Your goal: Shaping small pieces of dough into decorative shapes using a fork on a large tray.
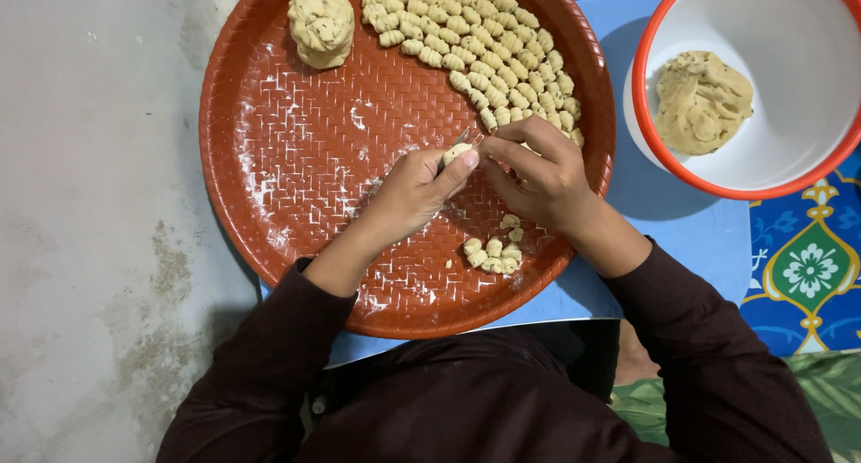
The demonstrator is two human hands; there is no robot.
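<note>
Over a round red woven-pattern tray [296,158] dusted with flour, my left hand [414,192] pinches a small piece of pale dough [456,152] between thumb and fingers. My right hand [538,171] meets it from the right, fingers curled on the same piece and on a thin clear tool, possibly a fork [468,138]. Many small ridged dough shells [484,50] lie in rows at the tray's far right. A few small cut dough bits [495,252] sit just below my right wrist. A dough lump [321,23] stands at the tray's far side.
A white bowl with a red rim [646,131] at the upper right holds a larger mass of dough [702,101]. The tray rests on a blue board [682,230]. Grey concrete floor lies to the left, a blue patterned mat [807,266] to the right.
</note>
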